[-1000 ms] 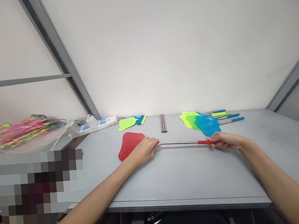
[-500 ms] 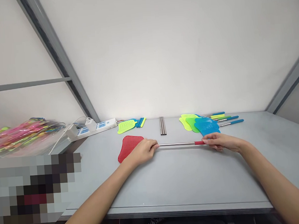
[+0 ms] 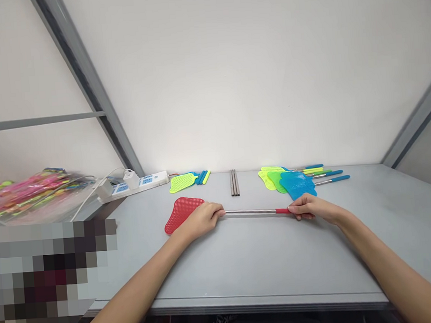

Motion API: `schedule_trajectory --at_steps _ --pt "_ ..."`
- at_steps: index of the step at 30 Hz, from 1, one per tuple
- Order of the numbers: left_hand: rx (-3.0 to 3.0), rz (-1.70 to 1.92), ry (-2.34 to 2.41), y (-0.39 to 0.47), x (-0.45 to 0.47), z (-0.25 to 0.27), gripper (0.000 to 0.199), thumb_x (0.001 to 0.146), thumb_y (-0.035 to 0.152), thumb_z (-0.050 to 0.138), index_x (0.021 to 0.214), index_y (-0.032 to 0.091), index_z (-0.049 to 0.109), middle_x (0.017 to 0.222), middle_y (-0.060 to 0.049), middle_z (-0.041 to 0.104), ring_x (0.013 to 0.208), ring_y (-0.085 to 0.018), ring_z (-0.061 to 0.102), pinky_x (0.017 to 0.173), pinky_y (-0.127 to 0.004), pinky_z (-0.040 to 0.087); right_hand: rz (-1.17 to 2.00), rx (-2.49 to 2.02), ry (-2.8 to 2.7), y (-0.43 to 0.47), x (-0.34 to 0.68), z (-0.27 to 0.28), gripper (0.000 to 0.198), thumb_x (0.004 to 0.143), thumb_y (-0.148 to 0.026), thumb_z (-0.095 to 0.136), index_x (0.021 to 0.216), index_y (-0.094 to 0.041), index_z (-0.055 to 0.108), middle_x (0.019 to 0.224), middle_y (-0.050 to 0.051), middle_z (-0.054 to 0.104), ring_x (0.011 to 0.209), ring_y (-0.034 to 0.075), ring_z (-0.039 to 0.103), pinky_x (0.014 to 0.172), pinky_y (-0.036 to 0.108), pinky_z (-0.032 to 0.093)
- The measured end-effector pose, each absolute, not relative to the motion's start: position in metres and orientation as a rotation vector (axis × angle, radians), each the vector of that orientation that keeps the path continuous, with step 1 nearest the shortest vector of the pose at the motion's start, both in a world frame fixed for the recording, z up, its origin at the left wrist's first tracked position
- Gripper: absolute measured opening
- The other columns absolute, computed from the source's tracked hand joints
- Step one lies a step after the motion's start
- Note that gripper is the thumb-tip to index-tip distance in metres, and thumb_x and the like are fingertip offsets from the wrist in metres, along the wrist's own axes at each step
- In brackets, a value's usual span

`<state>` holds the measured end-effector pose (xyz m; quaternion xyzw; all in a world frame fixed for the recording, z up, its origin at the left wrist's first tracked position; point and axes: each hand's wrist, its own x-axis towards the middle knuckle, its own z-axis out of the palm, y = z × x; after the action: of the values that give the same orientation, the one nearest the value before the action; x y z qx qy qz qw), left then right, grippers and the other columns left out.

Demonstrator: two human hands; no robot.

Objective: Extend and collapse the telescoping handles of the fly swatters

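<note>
Both my hands grip a red fly swatter (image 3: 182,214) that lies crosswise above the table, its perforated head to the left. My left hand (image 3: 203,218) is closed where the metal rod meets the head and covers that joint. Pinched in the fingers of my right hand (image 3: 309,208) is the red handle at the other end, its tip hidden. The bare silver rod shows between the hands. Just beyond my right hand lie several assembled fly swatters (image 3: 297,183) with blue, green and yellow heads, overlapping one another.
At the back of the grey table (image 3: 244,263) lie metal rods (image 3: 234,183), a yellow swatter head (image 3: 182,182) and several loose handles (image 3: 203,177). A white power strip (image 3: 143,183) with plugs and cables stands left, near plastic-wrapped colourful goods (image 3: 33,191). A blurred-out patch covers the lower left.
Both hands have shifted slightly left and toward me with the red fly swatter, the right hand more so. Its handle end now sits a little lower. Both grips stay closed.
</note>
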<state>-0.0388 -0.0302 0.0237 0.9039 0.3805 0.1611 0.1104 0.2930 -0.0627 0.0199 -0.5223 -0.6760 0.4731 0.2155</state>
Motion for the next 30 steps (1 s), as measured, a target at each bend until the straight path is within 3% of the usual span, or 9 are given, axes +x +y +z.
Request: schedule_trajectory --at_steps 6,12,30 --pt "2.653 0.483 1.13 -0.032 -0.039 0.024 0.029 0.084 0.025 0.03 0.069 0.018 0.054 0.067 -0.002 0.058 0.066 -0.015 0.051 0.061 -0.024 0.035 1.423 -1.44 -1.81 -0.062 0.288 0.017 0.039 0.069 -0.05 0.051 0.065 -0.012 0.061 0.045 -0.004 0.034 0.042 0.007 0.023 0.042 0.024 0.012" --pt "2.671 0.499 1.135 -0.035 -0.038 0.026 0.028 0.084 0.024 0.03 0.071 0.019 0.054 0.069 -0.002 0.058 0.068 -0.015 0.051 0.064 -0.025 0.035 1.646 -1.468 -1.706 -0.067 0.286 0.016 0.045 0.071 -0.057 0.044 0.063 -0.014 0.054 0.044 -0.008 0.021 0.039 0.005 0.012 0.039 0.023 0.007" --pt "2.643 0.501 1.045 -0.032 -0.032 0.017 0.031 0.086 0.026 0.028 0.066 0.018 0.05 0.062 0.0 0.055 0.06 -0.013 0.049 0.057 -0.023 0.033 1.543 -1.497 -1.69 -0.068 0.286 0.021 0.048 0.073 -0.056 0.045 0.069 -0.011 0.062 0.039 -0.007 0.029 0.037 0.005 0.017 0.037 0.023 0.008"
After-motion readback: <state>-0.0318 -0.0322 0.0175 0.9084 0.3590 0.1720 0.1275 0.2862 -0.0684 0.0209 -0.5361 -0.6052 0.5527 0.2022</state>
